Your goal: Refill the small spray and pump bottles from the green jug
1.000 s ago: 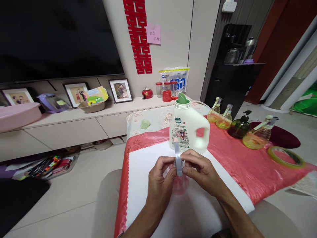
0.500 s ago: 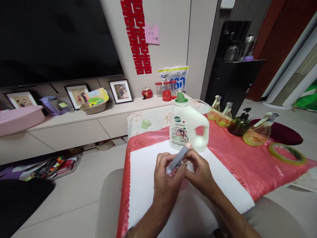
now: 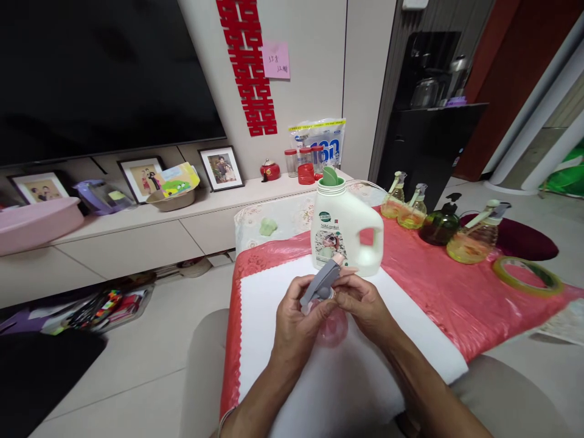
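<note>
Here at lower center, the gray spray head [image 3: 323,283] sits between the two hands, tilted up toward the right, with the pink bottle [image 3: 333,328] beneath it. The left hand [image 3: 296,316] has thumb and fingers curled around the gray part; the right hand [image 3: 365,304] pinches at its neck from the other side. Just beyond the fingertips, mid-frame, stands the pale green jug [image 3: 344,228], upright, white cloth [image 3: 262,316] spreading below the hands.

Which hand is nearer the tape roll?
Right. The right hand is left of the tape roll, fingers at the gray sprayer; the left hand grips the sprayer, farther left.
</note>
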Available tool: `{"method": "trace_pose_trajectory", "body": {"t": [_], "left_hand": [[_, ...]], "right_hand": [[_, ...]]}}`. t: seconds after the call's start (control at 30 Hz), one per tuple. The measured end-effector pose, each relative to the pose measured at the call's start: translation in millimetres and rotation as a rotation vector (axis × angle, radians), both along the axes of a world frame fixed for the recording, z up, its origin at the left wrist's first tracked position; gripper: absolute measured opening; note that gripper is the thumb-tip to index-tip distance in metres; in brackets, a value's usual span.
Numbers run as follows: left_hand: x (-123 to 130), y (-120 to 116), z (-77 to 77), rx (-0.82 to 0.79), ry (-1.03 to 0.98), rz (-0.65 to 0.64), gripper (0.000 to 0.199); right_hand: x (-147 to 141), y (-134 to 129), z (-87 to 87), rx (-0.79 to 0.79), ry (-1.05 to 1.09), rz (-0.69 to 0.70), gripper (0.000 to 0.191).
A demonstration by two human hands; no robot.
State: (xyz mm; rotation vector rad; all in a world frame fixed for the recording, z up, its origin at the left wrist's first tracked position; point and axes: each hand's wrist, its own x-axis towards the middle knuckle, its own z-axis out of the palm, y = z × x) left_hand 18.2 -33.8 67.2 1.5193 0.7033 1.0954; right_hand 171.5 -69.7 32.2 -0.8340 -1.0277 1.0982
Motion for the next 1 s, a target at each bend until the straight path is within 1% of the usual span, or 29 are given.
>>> {"method": "trace_pose_trajectory", "body": {"t": [0.07,0.1,0.2,0.37,0.5,0.63,0.73,0.9,1.0], "left_hand": [[1,1,-4.5,-0.080,-0.057,-0.003,0.028],[1,2,-6.5,-0.084,-0.079,-0.012,0.027],[1,5,-9.7,-0.023,-0.094,-0.060,0.022],[-1,7,-8.4,0.119,-0.014,-0.088,0.021],[-2,6,-9.0,0.147,0.033,-0.097,0.019],[-3,6,-9.0,0.163,0.057,-0.092,0.017],[-4,6,-5.0,0.177,0.060,-0.115,0.016],[-4,9,0.2,0.283,0.108,-0.102,0.020],[-3,10,-1.5,0.275,0.121,-0.117,0.023]], "right_hand": [[-1,1,2.7,0.003,0.016,0.008,0.033],[-1,1,4.2,0.007,0.022,0.018,0.034],[0,1,7.2,0.023,0.035,0.048,0.036],[0,-2,6.8,0.018,0.059,0.089,0.037],[0,0,5.9,0.036,0.069,0.118,0.034],[1,3,1.1,0.040,0.073,0.082,0.032],[2,2,-0.8,0.028,0.040,0.064,0.030],[3,-2,7.6,0.030,-0.045,0.047,0.032],[3,-3,13.0,0.041,-0.113,0.068,0.033]]}}
